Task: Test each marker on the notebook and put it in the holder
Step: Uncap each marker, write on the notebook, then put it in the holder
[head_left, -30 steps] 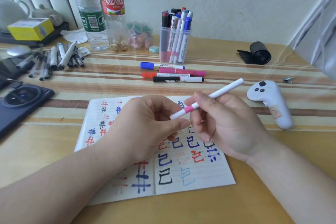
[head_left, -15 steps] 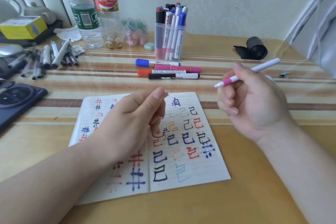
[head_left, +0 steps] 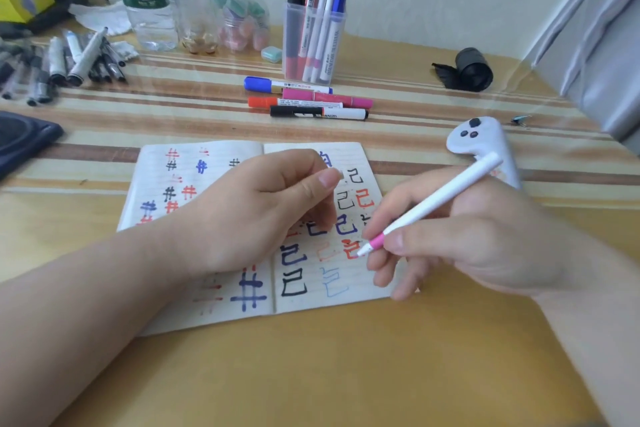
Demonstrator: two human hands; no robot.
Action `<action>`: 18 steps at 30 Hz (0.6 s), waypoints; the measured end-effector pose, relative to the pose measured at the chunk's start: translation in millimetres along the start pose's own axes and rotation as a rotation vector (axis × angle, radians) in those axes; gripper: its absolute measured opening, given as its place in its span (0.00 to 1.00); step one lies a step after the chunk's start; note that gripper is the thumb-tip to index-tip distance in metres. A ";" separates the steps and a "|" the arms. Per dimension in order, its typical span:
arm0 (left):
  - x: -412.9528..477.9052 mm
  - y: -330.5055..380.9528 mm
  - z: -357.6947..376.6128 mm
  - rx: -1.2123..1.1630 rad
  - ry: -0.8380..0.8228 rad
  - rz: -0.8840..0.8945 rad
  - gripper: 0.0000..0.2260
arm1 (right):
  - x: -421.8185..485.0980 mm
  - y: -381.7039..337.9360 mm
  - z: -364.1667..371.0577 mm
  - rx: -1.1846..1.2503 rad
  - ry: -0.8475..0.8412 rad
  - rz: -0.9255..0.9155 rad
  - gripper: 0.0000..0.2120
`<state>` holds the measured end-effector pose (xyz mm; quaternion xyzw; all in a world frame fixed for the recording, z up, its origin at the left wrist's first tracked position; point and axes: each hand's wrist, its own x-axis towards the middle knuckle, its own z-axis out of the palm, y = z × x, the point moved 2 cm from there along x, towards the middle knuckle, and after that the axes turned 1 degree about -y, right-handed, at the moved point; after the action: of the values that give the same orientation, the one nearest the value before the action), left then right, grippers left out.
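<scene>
Holder (head_left: 337,55) part-filled; four markers (head_left: 311,102) await testing; right hand (head_left: 485,239) grips pink marker (head_left: 433,201) at notebook (head_left: 194,177); left hand (head_left: 256,215) curled, contents unseen.

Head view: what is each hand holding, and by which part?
Right hand pinches the white marker low on its barrel, by the pink collar. Left hand is curled; whether it holds anything cannot be told.

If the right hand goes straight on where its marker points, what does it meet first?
Probably the right page of the open lined paper notebook, by a red mark; the white pink-tipped marker in the right hand may touch it.
</scene>
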<state>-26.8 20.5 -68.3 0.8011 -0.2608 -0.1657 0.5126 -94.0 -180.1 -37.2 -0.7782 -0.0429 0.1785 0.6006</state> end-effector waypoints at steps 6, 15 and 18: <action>-1.8 5.1 1.6 0.085 0.037 0.017 0.16 | 2.2 26.1 9.5 -0.030 0.116 -0.030 0.01; -3.3 6.0 4.3 0.146 0.032 0.019 0.14 | 2.6 28.1 5.7 -0.141 0.151 -0.097 0.03; -2.2 2.1 3.9 0.188 0.011 0.031 0.15 | 2.3 29.1 5.4 -0.132 0.144 -0.094 0.03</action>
<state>-31.2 18.2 -68.0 0.8425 -0.2849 -0.1278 0.4390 -97.9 -182.4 -66.6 -0.8239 -0.0477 0.0907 0.5573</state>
